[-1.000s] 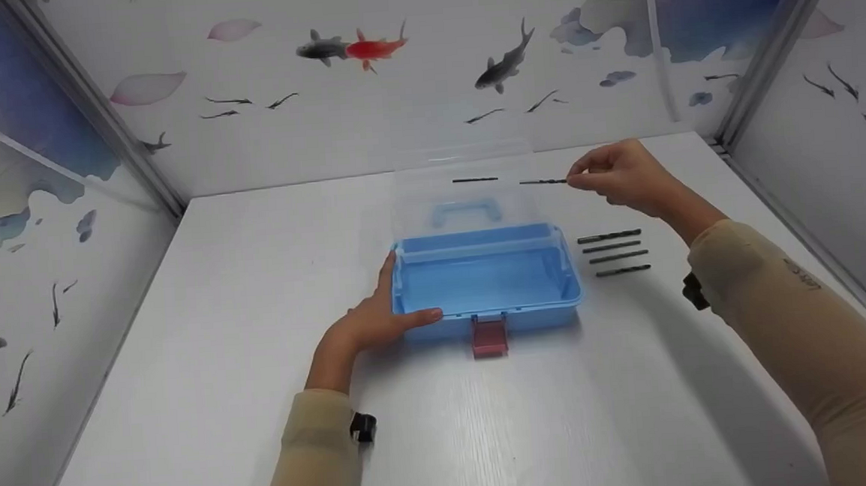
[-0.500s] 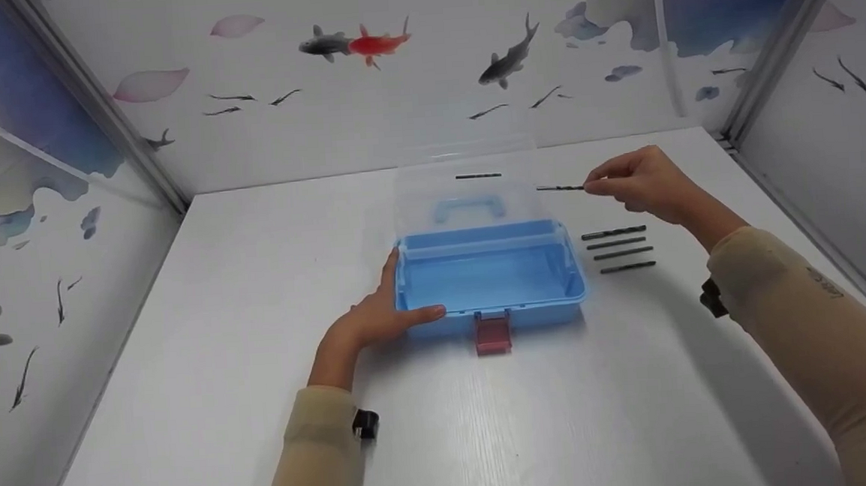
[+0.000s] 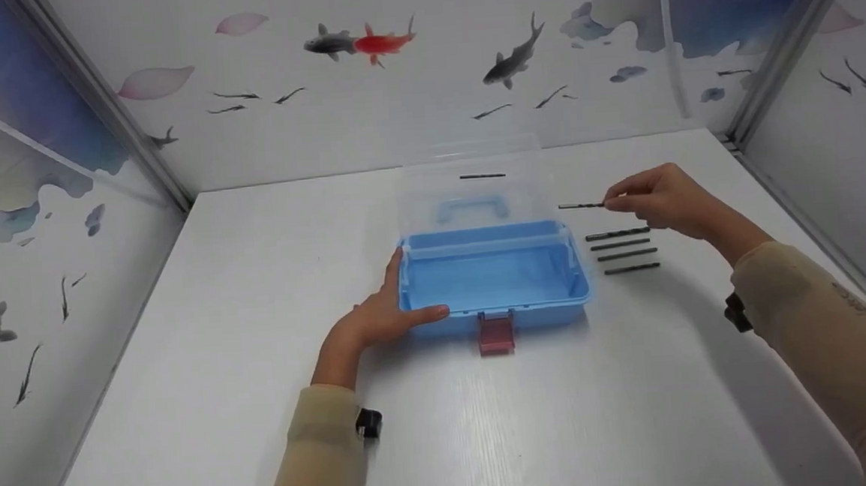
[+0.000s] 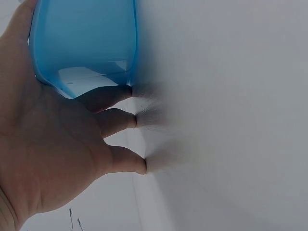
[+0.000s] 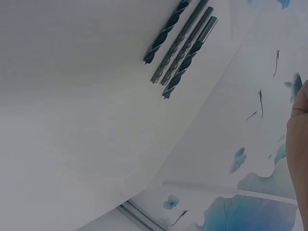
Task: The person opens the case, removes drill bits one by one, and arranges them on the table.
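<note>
My right hand (image 3: 659, 197) pinches a thin drill bit (image 3: 579, 205) between thumb and fingers, level above the table right of the open lid. In the right wrist view only part of this hand shows at the right edge. A light blue plastic toolbox (image 3: 498, 319) stands open in the middle. My left hand (image 3: 374, 318) rests against its left side, thumb laid on the front rim. The left wrist view shows its fingers spread and fairly straight, fingertips on the table beside the toolbox wall (image 4: 86, 43). Several drill bits (image 3: 625, 244) lie in a row right of the toolbox.
The clear lid (image 3: 415, 191) with its blue handle (image 3: 472, 204) is folded back behind the toolbox. Another drill bit (image 3: 482, 176) shows in the lid's area. A red latch (image 3: 497, 337) hangs at the front. Printed walls enclose the white table (image 3: 220, 324).
My right hand has come right and nearer, down toward the row of bits, carrying the drill bit along. My left hand stays at the toolbox. The head view has shifted slightly.
</note>
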Motion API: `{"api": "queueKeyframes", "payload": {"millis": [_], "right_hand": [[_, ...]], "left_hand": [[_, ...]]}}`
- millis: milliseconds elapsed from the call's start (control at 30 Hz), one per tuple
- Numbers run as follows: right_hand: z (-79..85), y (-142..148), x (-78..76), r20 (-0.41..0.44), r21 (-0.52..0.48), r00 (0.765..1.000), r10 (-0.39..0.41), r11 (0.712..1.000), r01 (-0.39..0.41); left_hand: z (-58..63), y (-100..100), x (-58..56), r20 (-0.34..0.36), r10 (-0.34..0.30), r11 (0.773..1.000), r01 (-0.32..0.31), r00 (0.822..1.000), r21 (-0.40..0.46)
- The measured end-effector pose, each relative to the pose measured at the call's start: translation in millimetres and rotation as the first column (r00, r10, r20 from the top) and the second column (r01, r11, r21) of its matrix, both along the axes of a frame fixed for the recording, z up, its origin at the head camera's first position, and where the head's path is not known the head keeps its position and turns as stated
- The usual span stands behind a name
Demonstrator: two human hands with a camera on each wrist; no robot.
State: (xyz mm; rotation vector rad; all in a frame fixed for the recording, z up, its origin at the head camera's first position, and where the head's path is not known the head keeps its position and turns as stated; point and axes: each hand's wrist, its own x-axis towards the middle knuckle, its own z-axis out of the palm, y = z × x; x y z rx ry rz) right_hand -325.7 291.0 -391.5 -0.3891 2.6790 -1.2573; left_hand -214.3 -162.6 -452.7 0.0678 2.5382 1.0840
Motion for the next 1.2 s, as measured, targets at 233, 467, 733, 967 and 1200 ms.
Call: {"api": "queueKeyframes", "payload": {"millis": [233, 467, 733, 967, 1200], "right_hand": [[-12.5, 19.4, 5.7, 0.021, 0.098, 1.000, 0.003, 0.995, -0.005], [-24.5, 36.1, 11.7, 0.077, 0.133, 0.997, -0.005, 0.991, -0.005], [-39.4, 51.0, 16.6, 0.130, 0.168, 0.992, 0.006, 0.985, -0.028], [-49.3, 55.2, 22.0, 0.150, 0.201, 0.988, 0.026, 0.978, -0.056], [-57.3, 59.9, 25.6, 0.147, 0.234, 0.988, 0.039, 0.969, -0.073]], "left_hand": [[-2.2, 0.1, -1.2, -0.012, -0.011, 1.000, 0.011, 1.000, 0.021], [-1.8, -0.5, -1.5, -0.015, -0.009, 1.000, 0.009, 1.000, 0.012], [-1.5, -1.1, -0.9, -0.006, -0.010, 1.000, 0.010, 1.000, -0.003], [-2.2, -1.9, -1.4, -0.010, -0.012, 1.000, 0.012, 1.000, 0.002], [-2.4, -1.9, -1.1, -0.004, -0.012, 1.000, 0.012, 1.000, -0.001]]}}
